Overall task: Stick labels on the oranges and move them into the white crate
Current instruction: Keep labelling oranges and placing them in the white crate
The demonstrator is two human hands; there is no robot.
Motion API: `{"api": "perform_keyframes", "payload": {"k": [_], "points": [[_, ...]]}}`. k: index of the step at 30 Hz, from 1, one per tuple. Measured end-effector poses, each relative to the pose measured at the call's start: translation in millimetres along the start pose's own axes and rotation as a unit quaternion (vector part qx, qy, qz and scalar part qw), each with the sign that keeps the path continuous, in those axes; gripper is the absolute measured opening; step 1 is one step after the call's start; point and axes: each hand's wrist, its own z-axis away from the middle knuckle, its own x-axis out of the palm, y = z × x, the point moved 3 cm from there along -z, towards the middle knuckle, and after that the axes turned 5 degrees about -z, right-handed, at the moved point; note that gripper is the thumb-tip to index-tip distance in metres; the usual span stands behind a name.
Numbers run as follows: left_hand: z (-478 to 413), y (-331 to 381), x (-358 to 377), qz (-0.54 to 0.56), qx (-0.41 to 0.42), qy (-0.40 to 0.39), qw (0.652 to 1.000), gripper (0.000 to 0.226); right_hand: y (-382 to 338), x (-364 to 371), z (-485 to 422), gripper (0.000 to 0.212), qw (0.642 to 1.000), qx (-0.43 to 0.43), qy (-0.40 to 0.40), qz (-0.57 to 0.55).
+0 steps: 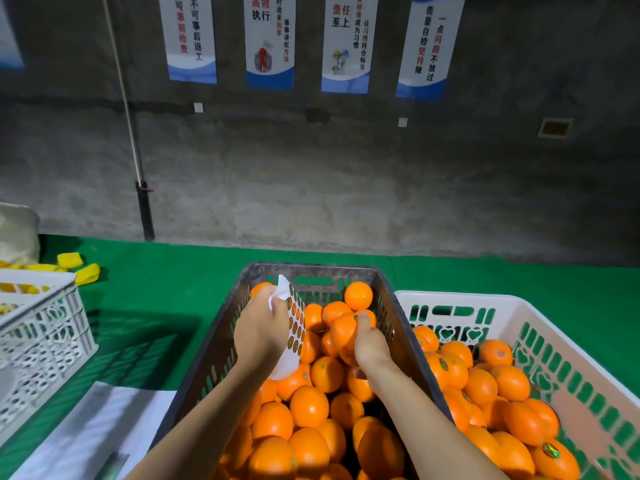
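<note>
— Fingers [363,320] of our right hand [372,344] are curled round one orange [343,334], held just above the heap in the dark crate [207,344], with the thumb pressed on its top. Our left hand [259,329] pinches the label sheet [295,327], which stands upright over the dark crate's left side.

— Which step are we on, then?

— Labelling, we judge. A small dark mark sits beside the thumb. It may be a sticker being pressed down, but we cannot tell for sure.

— And what does the next move ask of us?

— If the label has taken, we carry the orange over the dark crate's right wall into the white crate [450,299], which stands just beside that wall. It wants a low, gentle set-down on the fruit lying there, not a drop. If the label has not taken, we must first peel one from the sheet.

— How does the fruit look?

— The unlabelled oranges [308,407] at the near end of the dark crate are bright, smooth and glossy. They are piled deep, and we see almost no stickers on them. To the right of the dark crate, the labelled oranges [485,386] in the white crate show round dark stickers, one of them shiny. At the dark crate's far end a single top orange [358,295] sits high against the wall.
</note>
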Motion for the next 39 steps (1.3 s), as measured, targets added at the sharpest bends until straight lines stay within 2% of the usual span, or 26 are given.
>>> {"api": "perform_keyframes", "payload": {"k": [4, 6, 8, 12, 13, 15, 17, 19, 21, 22, 24, 25, 26, 27, 28, 29, 30, 32, 34, 36, 37, 39], "points": [[0.6, -1.1, 2.5, 0.013, -0.007, -0.027, 1.000, 0.026, -2.0, 0.1, 2.1, 0.068, 0.987, 0.066, 0.018, -0.147], [-0.7, -2.7, 5.2, 0.052, -0.033, -0.055, 0.997, 0.027, -3.6, -2.7, 3.4, 0.075, 0.964, 0.091, 0.005, -0.249], [-4.1, -4.9, 7.6, 0.100, -0.078, -0.077, 0.989, 0.028, -7.5, -6.2, 6.2, 0.074, 0.915, 0.103, -0.035, -0.388], [-6.9, -8.8, 8.0, 0.227, -0.190, -0.105, 0.949, 0.023, -19.2, -15.0, 12.5, 0.084, 0.756, 0.101, -0.107, -0.637], [-6.2, -9.1, 8.1, 0.256, -0.206, -0.113, 0.938, 0.023, -21.8, -18.3, 13.7, 0.089, 0.729, 0.084, -0.111, -0.671], [-5.6, -10.5, 8.9, 0.287, -0.230, -0.124, 0.922, 0.023, -25.3, -24.0, 15.0, 0.092, 0.704, 0.051, -0.105, -0.701], [-5.9, -12.6, 10.8, 0.300, -0.257, -0.131, 0.909, 0.021, -25.4, -27.1, 12.9, 0.082, 0.703, 0.039, -0.087, -0.705], [-6.4, -14.8, 12.4, 0.310, -0.276, -0.142, 0.899, 0.019, -24.0, -28.5, 8.9, 0.061, 0.709, 0.033, -0.064, -0.701], [-7.4, -16.2, 14.7, 0.310, -0.276, -0.155, 0.896, 0.018, -22.9, -25.7, 7.1, 0.049, 0.736, 0.043, -0.050, -0.674], [-7.7, -16.5, 15.6, 0.305, -0.271, -0.161, 0.899, 0.018, -22.4, -22.4, 8.4, 0.042, 0.766, 0.057, -0.040, -0.639], [-8.3, -15.8, 16.9, 0.289, -0.253, -0.172, 0.907, 0.018, -20.5, -15.1, 12.6, 0.030, 0.867, 0.050, -0.006, -0.497], [-8.1, -15.2, 17.7, 0.282, -0.242, -0.179, 0.911, 0.018, -21.2, -11.9, 15.2, 0.026, 0.919, 0.008, 0.013, -0.395], [-7.5, -14.8, 18.8, 0.277, -0.233, -0.186, 0.913, 0.018, -22.6, -8.2, 17.8, 0.023, 0.955, -0.061, 0.032, -0.288], [-6.8, -14.3, 19.7, 0.269, -0.227, -0.192, 0.916, 0.019, -24.3, -4.0, 20.3, 0.016, 0.972, -0.150, 0.045, -0.175], [-6.3, -13.9, 20.1, 0.261, -0.223, -0.192, 0.919, 0.019, -25.3, 1.2, 23.8, 0.009, 0.968, -0.235, 0.048, -0.067], [-6.1, -13.1, 19.9, 0.248, -0.218, -0.190, 0.925, 0.019, -26.4, 6.9, 27.7, 0.008, 0.951, -0.306, 0.046, 0.022], [-6.4, -12.6, 20.1, 0.234, -0.210, -0.187, 0.931, 0.019, -26.5, 12.1, 30.5, 0.015, 0.929, -0.358, 0.041, 0.083], [-6.8, -11.2, 18.9, 0.224, -0.192, -0.179, 0.939, 0.020, -26.7, 18.3, 33.4, 0.031, 0.900, -0.413, 0.029, 0.134], [-6.9, -8.6, 16.1, 0.223, -0.163, -0.173, 0.945, 0.027, -26.1, 20.0, 34.8, 0.046, 0.889, -0.428, 0.005, 0.165], [-5.9, -2.3, 12.9, 0.207, -0.125, -0.179, 0.954, 0.027, -24.3, 19.4, 35.5, 0.059, 0.896, -0.411, -0.039, 0.162], [-4.5, 1.6, 10.2, 0.190, -0.107, -0.186, 0.958, 0.023, -24.3, 19.7, 35.8, 0.060, 0.907, -0.392, -0.070, 0.136], [-3.5, 6.0, 7.7, 0.170, -0.074, -0.196, 0.963, 0.021, -25.5, 23.0, 36.5, 0.047, 0.926, -0.350, -0.127, 0.058]]}}
